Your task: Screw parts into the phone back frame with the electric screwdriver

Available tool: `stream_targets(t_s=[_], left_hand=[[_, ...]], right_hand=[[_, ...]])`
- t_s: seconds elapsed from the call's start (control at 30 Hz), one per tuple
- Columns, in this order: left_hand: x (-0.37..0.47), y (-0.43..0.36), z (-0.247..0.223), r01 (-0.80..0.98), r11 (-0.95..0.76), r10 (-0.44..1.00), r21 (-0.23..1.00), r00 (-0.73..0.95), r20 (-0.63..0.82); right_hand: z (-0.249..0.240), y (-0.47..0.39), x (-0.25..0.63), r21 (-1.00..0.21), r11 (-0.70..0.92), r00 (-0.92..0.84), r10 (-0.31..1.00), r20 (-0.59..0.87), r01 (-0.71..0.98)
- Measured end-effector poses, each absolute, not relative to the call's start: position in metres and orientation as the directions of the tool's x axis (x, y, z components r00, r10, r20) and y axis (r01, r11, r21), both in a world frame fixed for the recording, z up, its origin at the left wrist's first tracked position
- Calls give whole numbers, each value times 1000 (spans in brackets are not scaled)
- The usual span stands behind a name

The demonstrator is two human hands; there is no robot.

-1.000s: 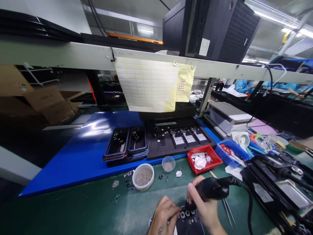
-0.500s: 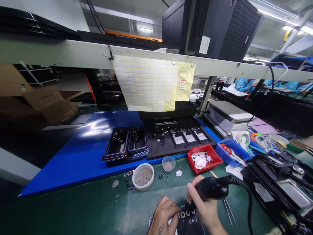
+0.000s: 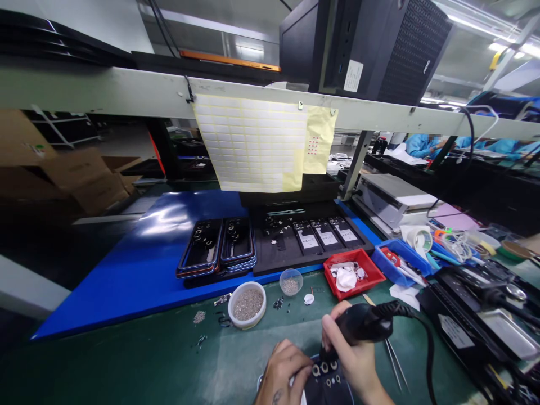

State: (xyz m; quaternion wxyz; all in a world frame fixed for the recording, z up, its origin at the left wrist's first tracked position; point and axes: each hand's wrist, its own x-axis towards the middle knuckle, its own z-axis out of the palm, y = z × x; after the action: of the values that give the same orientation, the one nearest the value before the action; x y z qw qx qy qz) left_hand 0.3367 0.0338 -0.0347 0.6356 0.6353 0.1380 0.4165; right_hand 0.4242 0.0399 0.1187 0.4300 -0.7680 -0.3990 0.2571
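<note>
At the bottom of the head view lies a dark phone housing (image 3: pixel 327 388) with ring-shaped camera openings, on the green mat. My left hand (image 3: pixel 283 374) rests on its left side, fingers bent and pressed together near the top edge; anything between the fingertips is hidden. My right hand (image 3: pixel 352 354) is wrapped round a black corded power tool (image 3: pixel 360 325), whose tip points down at the upper part of the housing, beside my left fingertips. The contact point of the tip is hidden.
A white bowl of tiny screws (image 3: pixel 247 305), a clear cup (image 3: pixel 291 282), and a red bin (image 3: pixel 353 273) stand beyond my hands. Tweezers (image 3: pixel 394 357) lie right of the tool. Stacked phone frames (image 3: pixel 202 247) sit behind; the tool's cable (image 3: pixel 429 343) curves down at the right.
</note>
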Motion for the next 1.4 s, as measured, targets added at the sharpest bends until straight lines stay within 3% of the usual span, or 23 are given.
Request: stream_targets(t_s=[0.3,1.0,1.17,1.4], left_hand=[[342,36,-31,-385,-232,754,893,509,415],[335,41,-27,-352,-167,694,921,622,364],[335,40,-25,-360,-136,711,923,613,344],[337,39,-27,-387,-173,737,906,559,379]], right_hand=[[112,35,421,-761,-362,537,844,-22,538],[119,35,417,-736,-373,492,868,-63,565],[124,33,421,-784,-350,509,859,-50,513],[145,38,413,-948,-188,487,873,-42,256]])
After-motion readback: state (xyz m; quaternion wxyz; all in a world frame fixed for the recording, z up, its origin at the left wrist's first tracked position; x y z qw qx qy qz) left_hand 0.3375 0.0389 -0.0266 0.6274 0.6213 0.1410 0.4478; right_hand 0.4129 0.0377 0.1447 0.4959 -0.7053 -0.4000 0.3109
